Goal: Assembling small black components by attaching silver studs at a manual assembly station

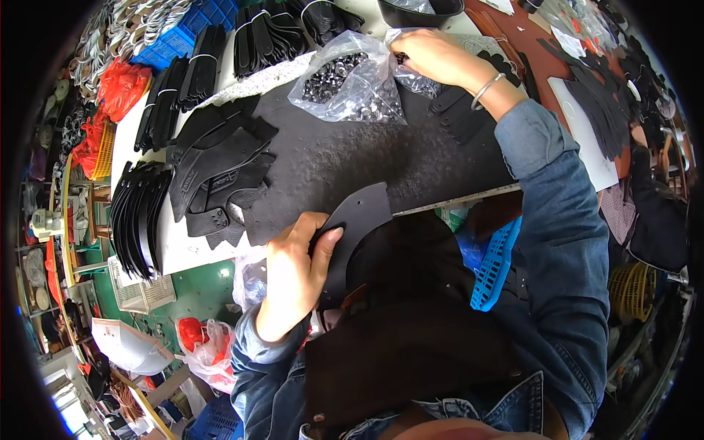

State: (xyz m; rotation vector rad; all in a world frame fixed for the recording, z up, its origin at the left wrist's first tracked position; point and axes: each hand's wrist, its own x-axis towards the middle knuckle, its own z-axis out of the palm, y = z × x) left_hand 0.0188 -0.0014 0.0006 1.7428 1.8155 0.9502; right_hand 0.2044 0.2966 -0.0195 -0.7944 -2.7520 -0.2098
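My left hand (295,265) is closed on a curved black leather strip (361,220), its thumb pressed on the face. A small hole shows near the strip's far end, which rises beside the bench's front edge. My right hand (429,53), with a bangle at the wrist, reaches to the back of the bench. Its fingers are bent together at a clear plastic bag (416,79) of small metal pieces; the fingertips are partly hidden, so what they pinch cannot be made out. Just left of it lies a larger clear bag (350,86) full of small shiny metal fittings.
Loose black leather pieces (220,165) pile on the dark mat (323,158). Black strap bundles (139,220) line the bench's left and back. A black bowl (422,13) stands at the back. Below are a blue basket (493,268) and a white crate (141,287). Another person (656,198) sits far right.
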